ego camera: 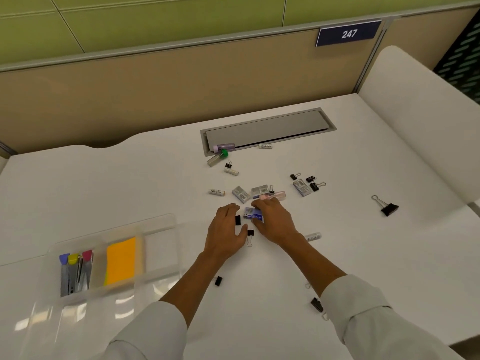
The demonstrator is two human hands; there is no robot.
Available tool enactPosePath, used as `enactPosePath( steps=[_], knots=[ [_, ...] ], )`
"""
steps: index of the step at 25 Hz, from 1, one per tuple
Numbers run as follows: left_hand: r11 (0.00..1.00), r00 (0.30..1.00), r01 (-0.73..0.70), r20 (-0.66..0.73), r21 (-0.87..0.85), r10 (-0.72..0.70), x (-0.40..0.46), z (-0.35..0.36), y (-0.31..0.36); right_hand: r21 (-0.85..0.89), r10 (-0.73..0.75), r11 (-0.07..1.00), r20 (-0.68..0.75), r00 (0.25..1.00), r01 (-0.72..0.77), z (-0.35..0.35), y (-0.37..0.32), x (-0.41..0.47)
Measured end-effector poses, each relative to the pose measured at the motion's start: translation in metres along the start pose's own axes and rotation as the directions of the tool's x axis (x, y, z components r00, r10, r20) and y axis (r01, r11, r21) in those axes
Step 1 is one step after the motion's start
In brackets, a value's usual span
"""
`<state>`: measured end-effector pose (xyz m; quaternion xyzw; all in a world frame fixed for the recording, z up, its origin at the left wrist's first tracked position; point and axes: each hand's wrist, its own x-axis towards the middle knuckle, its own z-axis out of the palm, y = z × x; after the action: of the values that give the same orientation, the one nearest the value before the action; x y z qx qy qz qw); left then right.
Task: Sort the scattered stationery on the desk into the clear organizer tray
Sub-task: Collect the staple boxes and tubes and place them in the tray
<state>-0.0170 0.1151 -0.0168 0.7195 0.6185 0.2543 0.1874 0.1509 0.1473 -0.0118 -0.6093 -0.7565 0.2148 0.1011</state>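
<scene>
While both your hands meet near the middle of the white desk, your right hand curls its fingers and thumb around a small blue staple box. Your left hand rests beside it, fingers loosely bent, touching a small black binder clip. Toward the desk's front left corner sits the clear organizer tray, holding capped lead tubes and orange sticky notes. More binder clips, staple boxes and erasers lie scattered toward the back and right edge.
</scene>
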Motion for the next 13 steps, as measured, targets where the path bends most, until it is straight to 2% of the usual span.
enactPosePath(
  steps=[2, 3, 4, 6, 7, 8, 11, 13],
  knots=[
    [1.0, 1.0, -0.016, 0.006, -0.019, 0.016, 0.002, 0.001, -0.001, 0.113, 0.031, 0.993, -0.028, 0.999, -0.027, 0.001, 0.0, -0.002],
    [0.999, 1.0, -0.025, 0.018, -0.028, 0.025, 0.003, 0.0, 0.001, 0.253, 0.069, 0.966, -0.039, 0.997, -0.057, 0.0, 0.0, -0.005],
    [0.999, 0.999, -0.039, 0.029, -0.035, 0.04, 0.003, -0.001, 0.005, 0.439, 0.132, 0.892, -0.028, 0.991, -0.106, -0.002, -0.001, -0.008],
    [0.993, 0.994, -0.101, 0.024, -0.065, 0.102, 0.005, -0.006, 0.015, 0.764, 0.244, 0.605, 0.088, 0.966, -0.223, -0.01, -0.005, -0.015],
    [0.987, 0.99, -0.138, 0.01, -0.086, 0.139, 0.005, -0.008, 0.02, 0.85, 0.252, 0.459, 0.152, 0.956, -0.257, -0.012, -0.008, -0.019],
    [0.98, 0.986, -0.166, -0.006, -0.106, 0.166, 0.005, -0.011, 0.026, 0.897, 0.242, 0.351, 0.192, 0.951, -0.27, -0.014, -0.01, -0.024],
    [0.966, 0.975, -0.222, -0.034, -0.133, 0.22, 0.006, -0.02, 0.043, 0.946, 0.245, 0.156, 0.242, 0.939, -0.284, -0.018, -0.018, -0.038],
    [0.958, 0.968, -0.252, -0.025, -0.134, 0.251, 0.005, -0.027, 0.051, 0.956, 0.263, -0.035, 0.289, 0.921, -0.29, -0.019, -0.018, -0.047]
  ],
)
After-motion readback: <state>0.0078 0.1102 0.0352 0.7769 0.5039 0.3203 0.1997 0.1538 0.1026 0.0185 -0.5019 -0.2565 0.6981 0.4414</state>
